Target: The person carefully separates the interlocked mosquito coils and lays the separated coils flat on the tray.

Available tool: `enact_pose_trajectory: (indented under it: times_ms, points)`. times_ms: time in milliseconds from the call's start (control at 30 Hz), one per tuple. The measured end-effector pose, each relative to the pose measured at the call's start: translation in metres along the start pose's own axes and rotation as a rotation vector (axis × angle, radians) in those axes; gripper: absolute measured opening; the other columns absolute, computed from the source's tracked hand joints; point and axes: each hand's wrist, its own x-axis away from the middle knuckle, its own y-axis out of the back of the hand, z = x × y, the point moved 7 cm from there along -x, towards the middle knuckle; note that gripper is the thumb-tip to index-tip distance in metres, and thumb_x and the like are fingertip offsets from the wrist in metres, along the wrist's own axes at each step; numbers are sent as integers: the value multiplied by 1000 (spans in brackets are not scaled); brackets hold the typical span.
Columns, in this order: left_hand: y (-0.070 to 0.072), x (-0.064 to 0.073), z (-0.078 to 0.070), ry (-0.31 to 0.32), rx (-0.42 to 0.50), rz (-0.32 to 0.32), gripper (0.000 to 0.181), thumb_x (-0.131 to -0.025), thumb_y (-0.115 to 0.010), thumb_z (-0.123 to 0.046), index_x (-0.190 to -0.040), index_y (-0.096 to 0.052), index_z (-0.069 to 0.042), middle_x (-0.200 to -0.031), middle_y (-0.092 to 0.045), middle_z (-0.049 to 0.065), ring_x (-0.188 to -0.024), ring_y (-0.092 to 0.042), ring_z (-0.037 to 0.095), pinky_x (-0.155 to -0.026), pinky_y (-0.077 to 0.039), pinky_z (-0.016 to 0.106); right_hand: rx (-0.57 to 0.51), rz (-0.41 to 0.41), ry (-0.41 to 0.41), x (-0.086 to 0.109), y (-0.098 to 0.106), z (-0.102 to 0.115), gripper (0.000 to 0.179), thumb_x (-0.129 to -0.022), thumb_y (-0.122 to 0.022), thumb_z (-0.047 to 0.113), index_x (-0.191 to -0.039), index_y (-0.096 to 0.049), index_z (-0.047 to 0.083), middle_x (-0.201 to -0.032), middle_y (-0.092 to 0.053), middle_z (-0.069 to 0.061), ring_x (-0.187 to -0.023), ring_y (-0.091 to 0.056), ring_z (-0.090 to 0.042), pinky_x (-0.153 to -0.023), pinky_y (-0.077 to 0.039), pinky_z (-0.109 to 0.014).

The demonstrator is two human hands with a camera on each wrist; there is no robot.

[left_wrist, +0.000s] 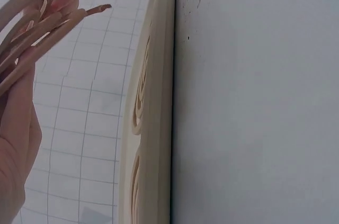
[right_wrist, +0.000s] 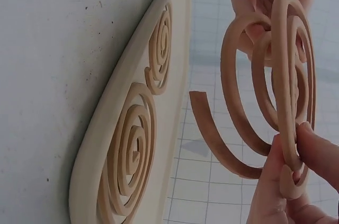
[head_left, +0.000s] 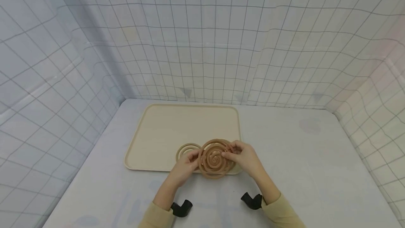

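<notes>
Both arms reach in from the near side of the worktop [head_left: 284,143] and lean toward each other, so the hands meet near the middle. The left hand [head_left: 184,167] is partly closed and holds the left side of a brown coil [head_left: 215,159]. The right hand [head_left: 248,158] is nearly closed, pinching the right side with its thumb and fingers. The coil is held up over the near edge of the tan tray [head_left: 171,126]; I can't tell if it is one coil or two. More coils [right_wrist: 133,155] lie flat on the tray.
</notes>
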Motion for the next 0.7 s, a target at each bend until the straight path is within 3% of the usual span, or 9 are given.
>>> enact_pose_trajectory:
  times_ms: [333,533,700]
  points:
    - [4,1,-4,-19,-82,11,38,-100,-57,-12,-130,-54,10,-122,-63,26,-106,-63,14,-87,-53,19,25,67,0,-1,2,6,20,-84,-78,15,-92,-65,2,-91,-72,-8,-74,-65,-10,-64,-54,-26]
    - [6,-1,-4,-27,-68,22,35,-100,-54,-9,-127,-54,13,-117,-63,27,-100,-63,12,-84,-53,18,14,53,-8,-4,2,8,19,-83,-78,12,-94,-67,1,-86,-71,-6,-72,-63,-10,-62,-55,-25]
    - [5,-2,1,-16,-36,-19,32,-101,-54,-8,-124,-55,13,-114,-64,26,-96,-63,7,-83,-53,18,-47,12,-24,-3,-1,2,20,-83,-78,10,-95,-67,-1,-91,-72,-8,-76,-65,-9,-65,-54,-19]
